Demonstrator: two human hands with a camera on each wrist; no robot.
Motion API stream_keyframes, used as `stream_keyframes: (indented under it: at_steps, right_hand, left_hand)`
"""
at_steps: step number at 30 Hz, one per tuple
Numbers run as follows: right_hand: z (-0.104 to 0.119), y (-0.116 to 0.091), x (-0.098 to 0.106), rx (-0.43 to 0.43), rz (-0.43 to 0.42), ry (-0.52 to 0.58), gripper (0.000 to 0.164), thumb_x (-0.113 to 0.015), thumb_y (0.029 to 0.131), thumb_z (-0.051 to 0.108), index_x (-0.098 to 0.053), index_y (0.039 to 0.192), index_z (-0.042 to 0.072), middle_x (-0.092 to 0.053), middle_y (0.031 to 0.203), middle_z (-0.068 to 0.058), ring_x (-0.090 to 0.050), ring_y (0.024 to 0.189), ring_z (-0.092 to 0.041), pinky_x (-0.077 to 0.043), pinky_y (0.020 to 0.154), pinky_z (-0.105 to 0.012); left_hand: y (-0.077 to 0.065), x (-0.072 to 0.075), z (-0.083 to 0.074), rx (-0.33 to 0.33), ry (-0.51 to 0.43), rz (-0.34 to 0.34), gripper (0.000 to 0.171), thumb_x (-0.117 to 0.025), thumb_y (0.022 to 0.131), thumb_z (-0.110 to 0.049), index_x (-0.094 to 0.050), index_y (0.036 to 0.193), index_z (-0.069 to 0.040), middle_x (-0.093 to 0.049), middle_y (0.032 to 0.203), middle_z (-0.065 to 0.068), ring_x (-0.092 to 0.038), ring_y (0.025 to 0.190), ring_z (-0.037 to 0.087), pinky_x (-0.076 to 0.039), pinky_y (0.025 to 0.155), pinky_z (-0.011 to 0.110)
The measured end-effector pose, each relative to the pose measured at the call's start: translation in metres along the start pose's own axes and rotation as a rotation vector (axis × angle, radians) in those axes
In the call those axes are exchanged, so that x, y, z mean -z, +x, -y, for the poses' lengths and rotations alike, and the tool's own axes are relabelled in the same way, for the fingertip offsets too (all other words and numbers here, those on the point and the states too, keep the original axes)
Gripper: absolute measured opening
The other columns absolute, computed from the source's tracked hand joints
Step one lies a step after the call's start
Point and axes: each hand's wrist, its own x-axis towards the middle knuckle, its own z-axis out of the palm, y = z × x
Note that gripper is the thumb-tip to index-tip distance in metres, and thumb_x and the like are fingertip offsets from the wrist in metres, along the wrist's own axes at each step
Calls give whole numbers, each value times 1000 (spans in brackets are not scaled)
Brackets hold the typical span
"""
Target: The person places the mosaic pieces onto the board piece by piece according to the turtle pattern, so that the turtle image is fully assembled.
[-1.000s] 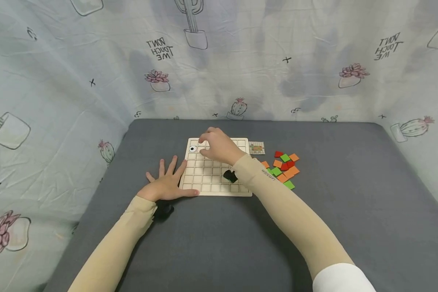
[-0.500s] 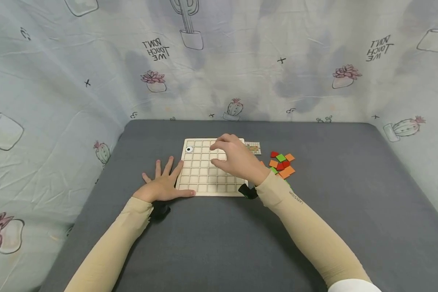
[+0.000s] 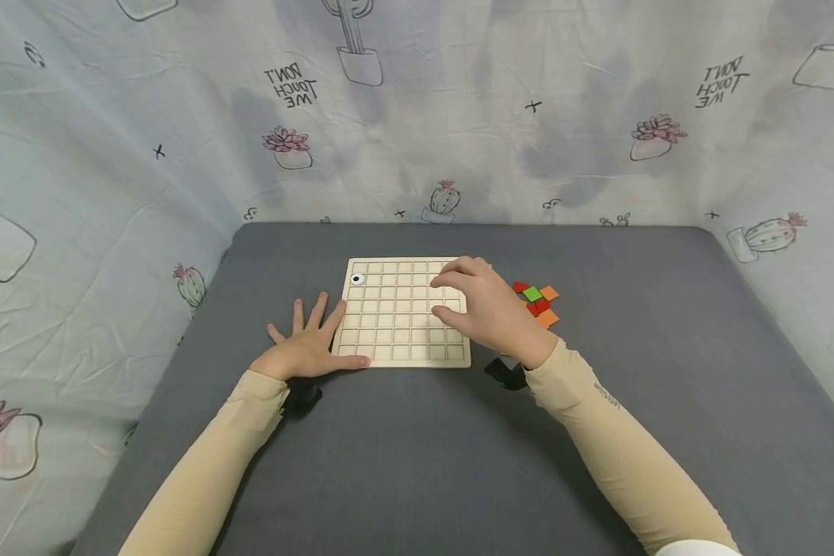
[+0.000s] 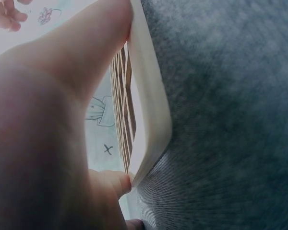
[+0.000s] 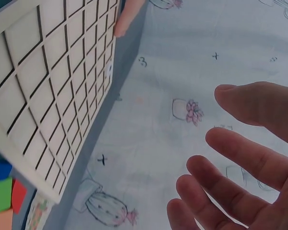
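A pale gridded board [image 3: 401,328] is flanked by the left hand [image 3: 309,346], whose fingers are spread beside its edge and whose thumb is laid at the near corner. Farther out from that thumb, a white disc with a black dot [image 3: 357,279] is seen near the far left corner. The board's right edge is overlapped by the right hand [image 3: 493,305], its thumb and fingertips parted. Just right of this hand, red, green and orange tiles [image 3: 532,294] are partly hidden by it on the grey table [image 3: 396,455].

Right hand [image 3: 495,310] shifted rightward, from near white disc [image 3: 357,279] to above right edge of grid board [image 3: 399,315].
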Motion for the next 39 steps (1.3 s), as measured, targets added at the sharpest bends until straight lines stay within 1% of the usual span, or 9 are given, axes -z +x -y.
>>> stream_keyframes:
  at_steps: [7, 12, 17, 20, 25, 32, 36, 39]
  right_hand:
    - [-13, -13, 8, -37, -47, 8, 30, -81, 90, 15, -76, 118, 5, -67, 125, -11, -57, 117, -32, -53, 91, -45]
    - [-21, -17, 12, -44, -65, 23, 30, -81, 91, 15, -76, 119, 5, -68, 126, -12, -58, 120, -32, -51, 97, -47]
    - [-28, -19, 17, -54, -78, 13, 29, -80, 92, 14, -76, 119, 5, -68, 126, -12, -58, 119, -33, -52, 91, -47]
    - [-32, -19, 20, -75, -75, -6, 29, -80, 92, 15, -76, 119, 5, -67, 125, -12, -58, 119, -33, -53, 90, -48]
    - [-37, -17, 25, -111, -64, -17, 32, -80, 93, 17, -75, 122, 5, -66, 127, -13, -57, 121, -34, -51, 96, -51]
    - [-49, -18, 34, -180, -72, -20, 33, -78, 94, 18, -74, 124, 5, -65, 130, -14, -57, 115, -33, -52, 86, -48]
    - [-59, -19, 42, -206, -81, -36, 32, -77, 96, 17, -73, 125, 5, -64, 131, -15, -59, 113, -33, -53, 86, -48]
    - [-68, -22, 48, -243, -84, -50, 33, -76, 96, 16, -72, 126, 4, -64, 130, -16, -61, 109, -34, -53, 86, -50]
  left_hand:
    - [2, -1, 3, 4, 1, 0, 127, -59, 81, -88, 2, 170, -22, 17, 174, 18, 23, 153, 57, 7, 99, 94]
    - [4, -1, 4, 2, -7, -5, 128, -59, 80, -89, 1, 170, -21, 17, 174, 19, 23, 153, 57, 7, 99, 94]
    - [6, -2, 4, -5, -2, 2, 127, -59, 81, -89, 2, 170, -21, 18, 174, 18, 24, 153, 58, 8, 99, 94]
    - [8, -2, 4, -7, 1, 2, 127, -58, 81, -89, 3, 170, -22, 18, 174, 18, 24, 152, 57, 9, 99, 94]
    - [9, -1, 5, -7, -2, -2, 127, -58, 81, -89, 4, 169, -23, 19, 173, 18, 25, 152, 57, 9, 98, 94]
    - [9, 1, 4, -12, -11, -3, 127, -59, 81, -88, 3, 170, -22, 19, 174, 18, 25, 152, 57, 9, 98, 94]
    - [9, 0, 5, -10, -9, -4, 128, -59, 80, -89, 3, 169, -22, 19, 174, 18, 24, 152, 58, 9, 98, 94]
    - [10, -1, 5, -8, -7, -2, 128, -58, 80, -89, 4, 169, -22, 19, 174, 18, 24, 152, 58, 9, 98, 94]
